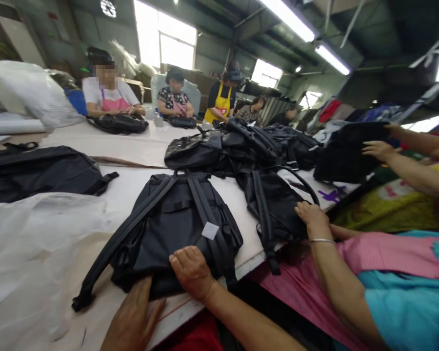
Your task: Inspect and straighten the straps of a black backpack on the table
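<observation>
A black backpack (175, 219) lies straps-up on the pale worktable (106, 146) in front of me, with a small white tag (209, 230) on it. My right hand (192, 272) rests on its near edge, fingers curled into the fabric. Beside it, my left hand (133, 318) lies flat on the table with its fingers stretched out, the tips touching the backpack's bottom edge.
A co-worker's hand (310, 214) with a bracelet rests on a second black backpack (274, 204) to the right. More black bags (237, 146) are piled mid-table, another (40, 170) lies at left beside clear plastic sheeting (32, 253). Several people sit along the far side.
</observation>
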Demonstrator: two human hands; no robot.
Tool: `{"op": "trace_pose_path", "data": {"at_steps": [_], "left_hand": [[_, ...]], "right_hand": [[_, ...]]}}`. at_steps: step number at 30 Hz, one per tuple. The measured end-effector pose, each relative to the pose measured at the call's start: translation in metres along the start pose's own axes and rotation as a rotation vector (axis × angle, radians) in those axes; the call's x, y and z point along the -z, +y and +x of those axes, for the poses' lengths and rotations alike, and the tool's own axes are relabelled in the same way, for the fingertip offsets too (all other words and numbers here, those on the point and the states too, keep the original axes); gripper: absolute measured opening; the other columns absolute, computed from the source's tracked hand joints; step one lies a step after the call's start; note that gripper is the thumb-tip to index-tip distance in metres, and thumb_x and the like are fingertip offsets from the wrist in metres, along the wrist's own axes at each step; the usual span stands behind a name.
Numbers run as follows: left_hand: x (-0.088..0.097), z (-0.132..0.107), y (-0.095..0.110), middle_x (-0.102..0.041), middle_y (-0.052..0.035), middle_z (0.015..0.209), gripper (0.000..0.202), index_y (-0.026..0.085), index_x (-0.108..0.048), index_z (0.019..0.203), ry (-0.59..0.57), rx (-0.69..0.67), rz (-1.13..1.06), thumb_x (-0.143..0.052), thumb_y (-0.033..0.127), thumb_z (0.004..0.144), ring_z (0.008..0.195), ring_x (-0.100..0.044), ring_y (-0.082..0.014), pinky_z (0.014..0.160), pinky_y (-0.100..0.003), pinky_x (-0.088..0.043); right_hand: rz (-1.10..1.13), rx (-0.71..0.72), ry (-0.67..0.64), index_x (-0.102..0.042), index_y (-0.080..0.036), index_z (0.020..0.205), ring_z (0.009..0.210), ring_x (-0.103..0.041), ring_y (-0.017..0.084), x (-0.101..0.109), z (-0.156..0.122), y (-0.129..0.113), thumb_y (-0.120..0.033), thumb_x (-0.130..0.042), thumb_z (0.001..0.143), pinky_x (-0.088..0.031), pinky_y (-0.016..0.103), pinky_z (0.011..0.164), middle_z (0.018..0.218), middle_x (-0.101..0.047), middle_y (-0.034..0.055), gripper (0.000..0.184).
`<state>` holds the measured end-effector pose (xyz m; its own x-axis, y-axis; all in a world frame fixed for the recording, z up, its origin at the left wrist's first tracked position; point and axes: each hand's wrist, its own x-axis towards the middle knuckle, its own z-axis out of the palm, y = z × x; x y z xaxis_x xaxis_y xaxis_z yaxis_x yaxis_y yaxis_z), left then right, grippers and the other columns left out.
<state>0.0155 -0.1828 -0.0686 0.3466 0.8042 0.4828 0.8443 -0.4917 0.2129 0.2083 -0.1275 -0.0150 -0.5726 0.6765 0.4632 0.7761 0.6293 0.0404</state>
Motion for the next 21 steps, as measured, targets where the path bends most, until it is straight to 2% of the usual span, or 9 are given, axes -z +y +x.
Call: {"op": "trace_pose_path", "data": {"at_steps": [2, 5, 7, 9, 10, 12, 15, 18, 21], "left_hand": [[-0.004, 0.000, 0.004, -0.056, -0.0240, 0.124, 0.062, 0.006, -0.036, 0.137, -0.003, -0.151, 0.122, -0.042, 0.046, 0.091, 0.114, -0.055, -0.0352, 0.091, -0.046, -0.048], [-0.002, 0.006, 0.003, -0.059, -0.0234, 0.120, 0.062, 0.006, -0.025, 0.144, 0.020, -0.275, 0.221, -0.038, 0.038, 0.092, 0.111, -0.057, -0.0348, 0.087, -0.044, -0.050], [0.002, 0.012, 0.000, -0.060, -0.0224, 0.120, 0.064, 0.007, -0.018, 0.147, 0.035, -0.337, 0.260, -0.036, 0.034, 0.092, 0.107, -0.059, -0.0340, 0.084, -0.043, -0.051], [0.006, 0.018, 0.000, -0.062, -0.0231, 0.117, 0.068, 0.005, -0.012, 0.148, 0.054, -0.383, 0.293, -0.037, 0.031, 0.091, 0.103, -0.060, -0.0347, 0.082, -0.044, -0.050], [0.006, 0.021, 0.003, -0.063, -0.0232, 0.115, 0.069, 0.004, -0.011, 0.148, 0.062, -0.414, 0.303, -0.038, 0.030, 0.090, 0.102, -0.061, -0.0349, 0.082, -0.044, -0.050], [0.004, 0.031, 0.015, -0.062, -0.0211, 0.119, 0.068, 0.005, -0.016, 0.148, 0.054, -0.492, 0.301, -0.040, 0.026, 0.088, 0.104, -0.060, -0.0333, 0.083, -0.043, -0.049], [-0.011, 0.051, 0.046, -0.056, -0.0120, 0.132, 0.058, 0.013, -0.036, 0.142, -0.015, -0.592, 0.237, -0.045, 0.024, 0.086, 0.111, -0.057, -0.0270, 0.089, -0.035, -0.048], [-0.032, 0.070, 0.078, -0.056, -0.0079, 0.133, 0.049, 0.016, -0.049, 0.134, -0.102, -0.583, 0.164, -0.050, 0.028, 0.086, 0.109, -0.059, -0.0241, 0.089, -0.032, -0.049], [-0.051, 0.079, 0.087, -0.061, -0.0053, 0.127, 0.044, 0.024, -0.056, 0.128, -0.186, -0.587, 0.124, -0.053, 0.028, 0.084, 0.104, -0.062, -0.0254, 0.082, -0.033, -0.054]], "right_hand": [[0.027, -0.036, -0.010, -0.053, -0.014, 0.115, 0.095, -0.054, 0.020, 0.018, -0.001, -0.005, -0.018, -0.045, 0.094, -0.044, 0.038, 0.088, 0.100, -0.061, 0.0079, 0.023], [0.121, -0.061, 0.024, -0.046, -0.015, 0.130, 0.118, -0.047, 0.022, 0.063, -0.009, -0.001, -0.024, -0.048, 0.093, -0.039, 0.039, 0.103, 0.127, -0.055, 0.0105, 0.038], [0.164, -0.122, 0.082, -0.045, -0.020, 0.132, 0.123, -0.045, 0.020, 0.096, -0.019, 0.019, -0.021, -0.047, 0.093, -0.040, 0.037, 0.105, 0.132, -0.053, 0.0080, 0.039], [0.161, -0.270, 0.116, -0.047, -0.022, 0.130, 0.120, -0.049, 0.018, 0.122, -0.033, 0.051, -0.014, -0.048, 0.091, -0.042, 0.037, 0.103, 0.127, -0.057, 0.0082, 0.040], [0.153, -0.341, 0.090, -0.048, -0.022, 0.128, 0.118, -0.051, 0.019, 0.130, -0.041, 0.068, -0.013, -0.051, 0.088, -0.044, 0.037, 0.101, 0.124, -0.058, 0.0086, 0.041], [0.135, -0.382, -0.045, -0.047, -0.023, 0.130, 0.117, -0.051, 0.020, 0.136, -0.055, 0.102, -0.013, -0.060, 0.082, -0.046, 0.039, 0.098, 0.124, -0.056, 0.0089, 0.051], [0.127, -0.276, -0.232, -0.040, -0.025, 0.136, 0.120, -0.048, 0.021, 0.127, -0.067, 0.131, -0.015, -0.069, 0.074, -0.045, 0.038, 0.098, 0.129, -0.053, 0.0087, 0.070], [0.096, -0.191, -0.275, -0.039, -0.021, 0.135, 0.116, -0.049, 0.022, 0.118, -0.067, 0.137, -0.018, -0.073, 0.071, -0.045, 0.036, 0.095, 0.122, -0.056, 0.0081, 0.072], [-0.009, -0.119, -0.271, -0.040, -0.014, 0.131, 0.111, -0.050, 0.023, 0.115, -0.065, 0.133, -0.021, -0.071, 0.075, -0.046, 0.036, 0.090, 0.114, -0.058, 0.0102, 0.064]]}}
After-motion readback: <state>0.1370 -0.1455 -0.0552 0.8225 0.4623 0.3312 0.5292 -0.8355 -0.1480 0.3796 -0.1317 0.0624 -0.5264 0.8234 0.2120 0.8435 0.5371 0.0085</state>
